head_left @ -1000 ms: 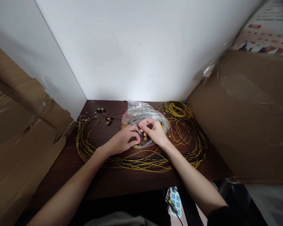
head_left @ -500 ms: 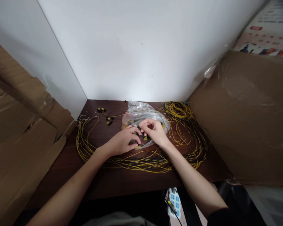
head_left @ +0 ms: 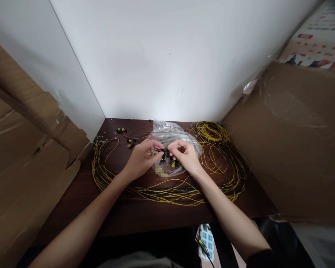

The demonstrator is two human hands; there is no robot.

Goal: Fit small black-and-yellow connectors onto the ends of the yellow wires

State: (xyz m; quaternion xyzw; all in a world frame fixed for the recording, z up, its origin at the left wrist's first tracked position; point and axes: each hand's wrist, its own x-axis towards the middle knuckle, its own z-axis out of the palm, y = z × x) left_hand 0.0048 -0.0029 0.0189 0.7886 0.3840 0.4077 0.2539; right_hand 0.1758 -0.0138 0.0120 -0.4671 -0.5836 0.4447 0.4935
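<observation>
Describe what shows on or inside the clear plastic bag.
Small black and yellow pieces show at the front of the bag; on or inside, I cannot tell. The left hand and right hand hide parts of it.

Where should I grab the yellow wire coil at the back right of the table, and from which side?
I'd pinch the near side of the yellow wire coil from above and in front, gathering its strands together. It lies flat in loose loops, with the white wall behind and cardboard to its right.
</observation>
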